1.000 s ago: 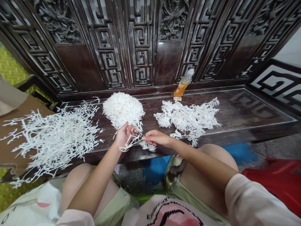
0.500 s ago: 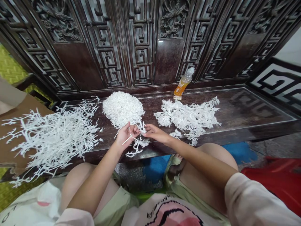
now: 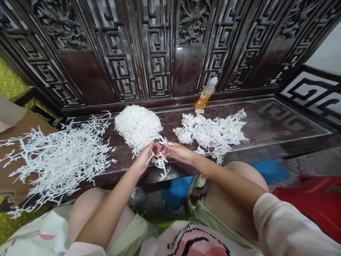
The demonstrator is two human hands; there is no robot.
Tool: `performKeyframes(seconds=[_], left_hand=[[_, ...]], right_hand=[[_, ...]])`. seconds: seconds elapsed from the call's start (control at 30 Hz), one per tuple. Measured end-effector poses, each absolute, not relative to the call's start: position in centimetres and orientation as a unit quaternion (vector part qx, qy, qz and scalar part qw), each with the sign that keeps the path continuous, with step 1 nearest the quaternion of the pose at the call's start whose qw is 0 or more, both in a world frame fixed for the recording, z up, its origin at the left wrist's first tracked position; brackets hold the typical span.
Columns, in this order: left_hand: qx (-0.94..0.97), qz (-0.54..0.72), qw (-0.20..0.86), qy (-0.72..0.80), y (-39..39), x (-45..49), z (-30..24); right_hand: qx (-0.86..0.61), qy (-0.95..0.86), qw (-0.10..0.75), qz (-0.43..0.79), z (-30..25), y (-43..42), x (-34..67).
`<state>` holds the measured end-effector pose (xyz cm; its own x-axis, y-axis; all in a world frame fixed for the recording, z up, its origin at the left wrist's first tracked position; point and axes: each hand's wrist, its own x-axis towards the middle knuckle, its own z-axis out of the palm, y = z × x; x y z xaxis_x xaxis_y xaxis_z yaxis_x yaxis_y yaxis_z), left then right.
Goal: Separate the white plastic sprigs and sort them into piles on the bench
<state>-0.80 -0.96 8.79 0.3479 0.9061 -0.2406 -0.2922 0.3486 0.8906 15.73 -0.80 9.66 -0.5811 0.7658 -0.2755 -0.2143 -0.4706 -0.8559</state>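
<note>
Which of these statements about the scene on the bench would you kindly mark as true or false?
1. The left hand and the right hand meet at a small white sprig. True.
2. The bottle of orange drink stands on the floor. False: the bottle stands at the back of the bench.
3. The dense white heap lies between the left pile and the right pile. True.
4. The hands wear gloves. False: both hands are bare.
5. The bench is pale wood. False: it is dark, polished wood.
</note>
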Motion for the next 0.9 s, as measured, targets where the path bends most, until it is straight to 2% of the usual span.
performKeyframes(seconds=[0.2, 0.47, 0.63, 0.9], left_hand=[[0.467, 0.307, 0.733, 0.388, -1.2, -0.9, 9.4], [0.535, 0.193, 0.707, 0.42, -1.7, -1.0, 8.8], [0.535, 0.226, 0.682, 0.444, -1.4, -0.8, 7.8], [0.445, 0.33, 0.674, 0.489, -1.1, -0.5, 6.8]], right_hand=[[-0.353, -0.371, 0.389, 0.766, 11.3, 0.8, 17.9], [-0.502, -0.169, 0.501, 0.684, 12.1, 2.8, 21.2], [-0.521, -0.149, 0.538, 0.646, 12.0, 3.0, 21.6], [-0.556, -0.33, 0.53, 0.548, 10.6, 1.2, 18.7]])
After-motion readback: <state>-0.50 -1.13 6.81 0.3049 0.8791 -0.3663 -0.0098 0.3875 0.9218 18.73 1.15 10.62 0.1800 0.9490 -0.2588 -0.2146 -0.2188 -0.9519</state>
